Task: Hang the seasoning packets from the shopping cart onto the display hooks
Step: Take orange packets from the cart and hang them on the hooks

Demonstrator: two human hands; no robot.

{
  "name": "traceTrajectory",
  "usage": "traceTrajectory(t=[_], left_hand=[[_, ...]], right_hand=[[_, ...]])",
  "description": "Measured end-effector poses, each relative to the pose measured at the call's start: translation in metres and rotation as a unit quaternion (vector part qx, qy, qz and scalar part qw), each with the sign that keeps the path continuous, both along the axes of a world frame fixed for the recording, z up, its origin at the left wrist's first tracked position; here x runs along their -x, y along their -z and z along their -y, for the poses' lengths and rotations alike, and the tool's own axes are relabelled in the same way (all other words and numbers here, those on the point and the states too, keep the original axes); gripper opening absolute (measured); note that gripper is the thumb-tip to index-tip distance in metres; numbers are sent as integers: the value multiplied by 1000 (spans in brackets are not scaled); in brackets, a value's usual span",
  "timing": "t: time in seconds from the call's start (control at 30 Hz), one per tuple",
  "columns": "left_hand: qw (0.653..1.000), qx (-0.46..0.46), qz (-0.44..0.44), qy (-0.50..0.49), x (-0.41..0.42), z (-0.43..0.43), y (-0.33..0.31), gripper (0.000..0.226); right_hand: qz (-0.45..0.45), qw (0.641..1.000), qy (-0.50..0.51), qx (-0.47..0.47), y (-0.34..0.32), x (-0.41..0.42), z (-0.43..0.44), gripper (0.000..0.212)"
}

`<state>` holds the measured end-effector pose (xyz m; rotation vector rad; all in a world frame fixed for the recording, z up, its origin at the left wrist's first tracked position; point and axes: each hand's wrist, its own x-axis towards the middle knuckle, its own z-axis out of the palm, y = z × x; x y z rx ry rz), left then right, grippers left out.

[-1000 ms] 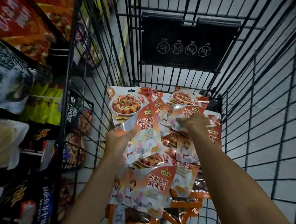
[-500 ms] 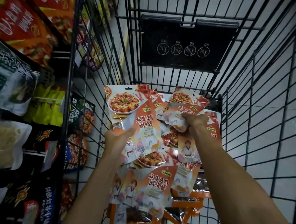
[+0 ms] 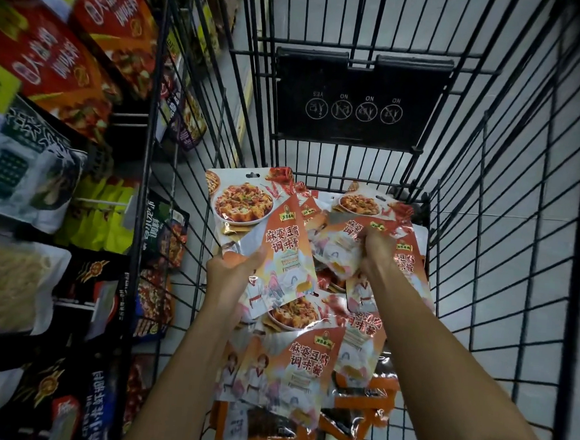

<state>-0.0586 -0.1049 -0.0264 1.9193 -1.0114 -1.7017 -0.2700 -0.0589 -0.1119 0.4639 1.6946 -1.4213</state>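
1. Your left hand (image 3: 233,272) gripped a seasoning packet (image 3: 264,218), its hang-hole end pointing to 12 o'clock.
2. Your right hand (image 3: 377,251) clutched a second packet (image 3: 359,212) at 1 o'clock.
3. Loose packets (image 3: 292,364) lay in the shopping cart (image 3: 486,233); hanging bags (image 3: 28,167) filled 9 o'clock.

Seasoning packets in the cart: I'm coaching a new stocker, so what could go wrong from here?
1. The left hand pinches the raised packet only at its lower edge; it might slip or flop before its hang hole meets a display hook.
2. The right hand bunches the crumpled packet, which overlaps the loose pile; lifting could crease it or drag others along.
3. The cart's wire side stands between packets and hooks, a likely snag.
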Motion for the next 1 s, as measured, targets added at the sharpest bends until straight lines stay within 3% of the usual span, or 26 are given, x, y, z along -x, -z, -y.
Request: traceTrajectory(t=[0.07,0.13,0.2,0.27,0.4,0.57,0.83,1.0], left_hand=[[1000,-7,4,7,0,-2,-7,43],[1000,-6,7,15,-2,-5,-19,40],[1000,-1,0,12,-4,-8,-33,45],[1000,5,-3,24,-6,-11,-48,49],[999,14,-28,25,-11,-20,-80,40],[998,49,-46,21,-22,-32,-125,14],[981,176,-80,9,-61,-57,-219,14],[961,242,-105,-77,-112,-90,-282,8]], right_hand=[[-25,999,-12,-16,-8,-6,-15,8],[-19,1000,-12,-7,-19,-11,-27,43],[-17,1000,-21,-5,-35,-17,-36,60],[-22,999,-43,-10,-52,-20,-45,54],[-34,998,-51,31,-95,-24,-64,16],[-45,991,-95,85,-161,-26,-94,20],[-94,952,-243,161,-275,-46,-137,38],[-149,904,-333,222,-345,-74,-147,42]])
